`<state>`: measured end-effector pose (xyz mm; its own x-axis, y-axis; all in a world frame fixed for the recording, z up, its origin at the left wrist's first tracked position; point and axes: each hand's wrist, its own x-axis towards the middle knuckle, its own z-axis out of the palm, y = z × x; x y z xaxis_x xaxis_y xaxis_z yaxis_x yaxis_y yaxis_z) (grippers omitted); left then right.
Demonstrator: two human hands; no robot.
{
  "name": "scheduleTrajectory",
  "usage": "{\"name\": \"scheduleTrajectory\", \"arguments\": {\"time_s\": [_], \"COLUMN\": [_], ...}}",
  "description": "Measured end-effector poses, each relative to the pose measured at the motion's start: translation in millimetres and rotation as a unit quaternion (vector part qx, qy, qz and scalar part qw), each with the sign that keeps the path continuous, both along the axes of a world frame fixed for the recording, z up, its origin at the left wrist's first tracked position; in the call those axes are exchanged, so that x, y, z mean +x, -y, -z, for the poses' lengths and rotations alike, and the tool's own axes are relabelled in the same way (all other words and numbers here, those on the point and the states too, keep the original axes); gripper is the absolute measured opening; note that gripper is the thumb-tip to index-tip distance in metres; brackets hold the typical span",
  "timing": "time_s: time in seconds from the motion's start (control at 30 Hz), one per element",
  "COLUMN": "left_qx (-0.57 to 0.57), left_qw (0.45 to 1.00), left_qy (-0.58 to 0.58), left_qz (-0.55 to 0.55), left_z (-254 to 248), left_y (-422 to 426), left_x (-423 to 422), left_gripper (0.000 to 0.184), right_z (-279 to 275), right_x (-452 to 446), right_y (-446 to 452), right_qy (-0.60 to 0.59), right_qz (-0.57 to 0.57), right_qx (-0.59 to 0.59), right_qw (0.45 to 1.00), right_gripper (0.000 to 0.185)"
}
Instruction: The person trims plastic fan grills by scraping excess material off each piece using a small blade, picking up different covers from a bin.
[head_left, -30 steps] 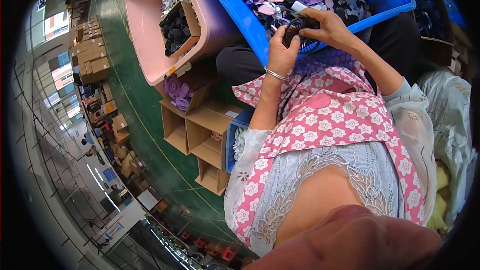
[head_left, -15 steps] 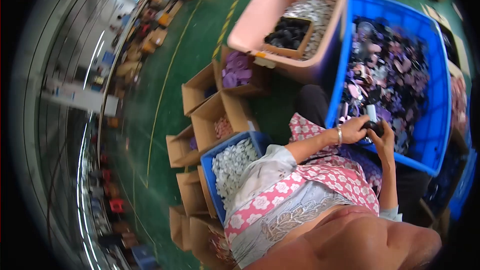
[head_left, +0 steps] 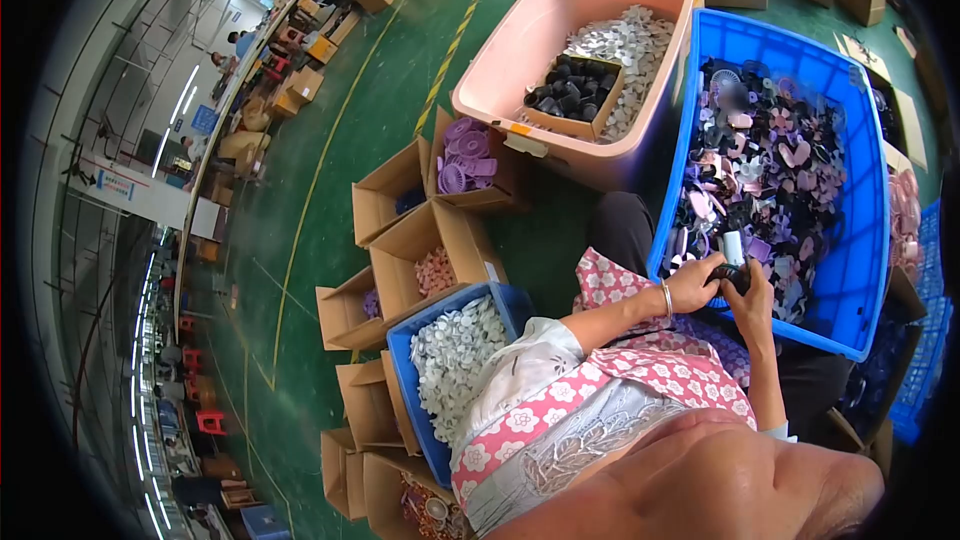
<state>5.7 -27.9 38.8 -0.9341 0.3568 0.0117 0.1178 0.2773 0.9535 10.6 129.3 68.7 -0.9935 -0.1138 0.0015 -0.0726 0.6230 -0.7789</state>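
Over the near edge of a large blue crate (head_left: 868,240), both my hands are closed on one small black plastic part (head_left: 728,274). My left hand (head_left: 692,285), with a bracelet at the wrist, grips its left side. My right hand (head_left: 752,302) pinches it from the right; the fingers hide much of its shape. Just beyond the fingers stands a pale cylindrical piece (head_left: 734,247); whether it touches the black part I cannot tell. A heap of mixed black, purple, pink and white plastic parts (head_left: 790,155) fills the crate's bottom.
A pink tub (head_left: 500,70) holds white pieces and a small box of black parts (head_left: 575,95). To my left, a smaller blue bin (head_left: 400,360) contains whitish pieces (head_left: 450,350). Open cardboard boxes (head_left: 405,260) surround it, one with purple parts (head_left: 465,155). Green floor (head_left: 330,190) lies beyond.
The whole view has shifted slightly and become sharper. My hands have turned a little around the black part, which remains between them.
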Motion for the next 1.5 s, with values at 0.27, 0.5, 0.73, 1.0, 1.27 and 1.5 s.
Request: {"name": "scheduleTrajectory", "arguments": {"time_s": [0.27, 0.5, 0.73, 1.0, 1.27, 1.5], "left_qx": [-0.019, 0.264, 0.437, 0.442, 0.421, 0.466], "left_qw": [0.999, 0.954, 0.835, 0.83, 0.837, 0.806], "left_qy": [-0.032, 0.142, 0.322, 0.282, 0.298, 0.33], "left_qz": [-0.011, -0.017, -0.094, -0.19, -0.181, -0.156], "left_z": [6, 1, -3, 8, -11, -8], "left_y": [3, 21, 23, 26, 25, 33], "left_x": [-1, -4, -12, -27, -30, -26], "left_gripper": [0.023, 0.022, 0.031, 0.033, 0.024, 0.026], "right_z": [10, 9, 14, 46, 38, 8], "right_x": [-2, -25, -26, -4, 19, 30], "right_y": [-7, 2, -11, -46, -38, -30], "right_qy": [0.046, 0.125, 0.16, 0.205, 0.227, 0.202], "right_qz": [-0.031, -0.054, -0.007, -0.005, -0.003, -0.038], "right_qx": [-0.086, -0.297, -0.342, -0.429, -0.406, -0.299], "right_qw": [0.995, 0.945, 0.926, 0.88, 0.885, 0.932], "right_gripper": [0.023, 0.01, 0.036, 0.046, 0.043, 0.045]}}
